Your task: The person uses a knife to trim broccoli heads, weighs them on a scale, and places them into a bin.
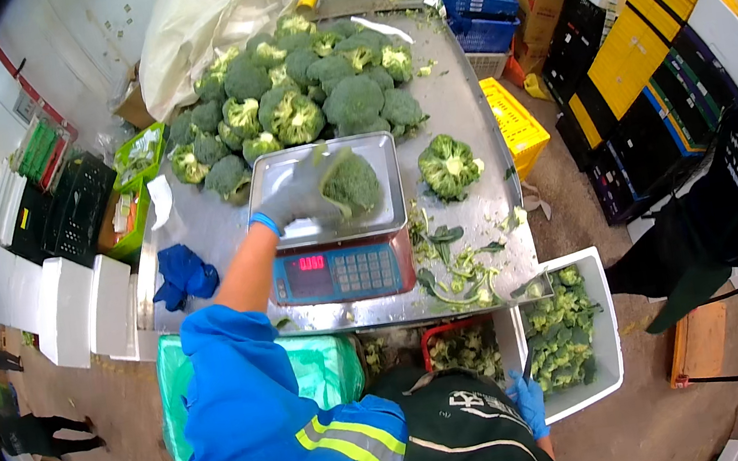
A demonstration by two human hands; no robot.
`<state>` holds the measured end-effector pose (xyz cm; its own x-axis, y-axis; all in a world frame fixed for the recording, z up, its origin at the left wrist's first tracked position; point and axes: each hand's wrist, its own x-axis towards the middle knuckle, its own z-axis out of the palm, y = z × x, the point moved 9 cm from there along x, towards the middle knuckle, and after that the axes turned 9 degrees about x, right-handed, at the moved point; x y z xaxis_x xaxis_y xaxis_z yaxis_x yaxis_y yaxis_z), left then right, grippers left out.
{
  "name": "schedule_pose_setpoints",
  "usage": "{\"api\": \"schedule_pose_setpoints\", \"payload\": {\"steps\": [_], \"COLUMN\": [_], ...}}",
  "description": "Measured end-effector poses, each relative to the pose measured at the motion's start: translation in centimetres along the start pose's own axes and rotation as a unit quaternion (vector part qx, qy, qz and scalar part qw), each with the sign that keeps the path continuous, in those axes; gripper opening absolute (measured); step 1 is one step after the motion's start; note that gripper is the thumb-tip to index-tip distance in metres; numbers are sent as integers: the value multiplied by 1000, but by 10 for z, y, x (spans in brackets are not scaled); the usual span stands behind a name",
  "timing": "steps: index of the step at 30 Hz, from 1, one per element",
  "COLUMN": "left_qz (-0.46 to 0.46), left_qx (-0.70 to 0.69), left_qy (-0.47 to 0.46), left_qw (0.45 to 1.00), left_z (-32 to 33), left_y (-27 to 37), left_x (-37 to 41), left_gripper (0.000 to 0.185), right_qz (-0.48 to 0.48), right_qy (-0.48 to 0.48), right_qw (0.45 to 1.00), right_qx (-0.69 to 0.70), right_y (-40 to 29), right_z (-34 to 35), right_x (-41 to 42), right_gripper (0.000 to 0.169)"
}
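My left hand (307, 193), in a greyish glove with a blue cuff and blurred by motion, reaches over the steel pan (278, 236) of a digital scale (336, 274). Its fingers are around a broccoli head (354, 184) above or on the pan; which of the two I cannot tell. Red digits are lit on the scale's display. Low at my right side, my right hand (529, 402) wears a blue glove and grips a knife (528, 364), its dark blade pointing up. Beside that hand is a white foam box (606, 331) with broccoli pieces (561, 338).
A large broccoli pile (300, 91) covers the back of the steel table (452, 63). One broccoli head (449, 166) and leaf trimmings (463, 274) lie right of the scale, a blue cloth (183, 276) left. Crates (513, 125) stand beyond the right edge; a person (725, 194) is nearby.
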<state>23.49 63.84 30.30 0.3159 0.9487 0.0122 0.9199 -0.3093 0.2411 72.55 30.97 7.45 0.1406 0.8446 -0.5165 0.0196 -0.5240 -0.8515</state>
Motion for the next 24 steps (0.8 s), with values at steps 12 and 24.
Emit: {"api": "schedule_pose_setpoints", "payload": {"steps": [12,24], "left_qz": [-67,-259], "left_qx": [-685,145], "left_qy": [287,145], "left_qw": [667,944], "left_z": [24,-88], "left_y": [-152,-214], "left_x": [-16,179], "left_gripper": [68,94], "right_qz": [-5,73], "right_qy": [73,150], "right_qw": [997,983], "right_qx": [-4,-82], "right_y": [129,91], "right_z": [-61,-20], "right_x": [0,-25], "right_gripper": [35,32]}}
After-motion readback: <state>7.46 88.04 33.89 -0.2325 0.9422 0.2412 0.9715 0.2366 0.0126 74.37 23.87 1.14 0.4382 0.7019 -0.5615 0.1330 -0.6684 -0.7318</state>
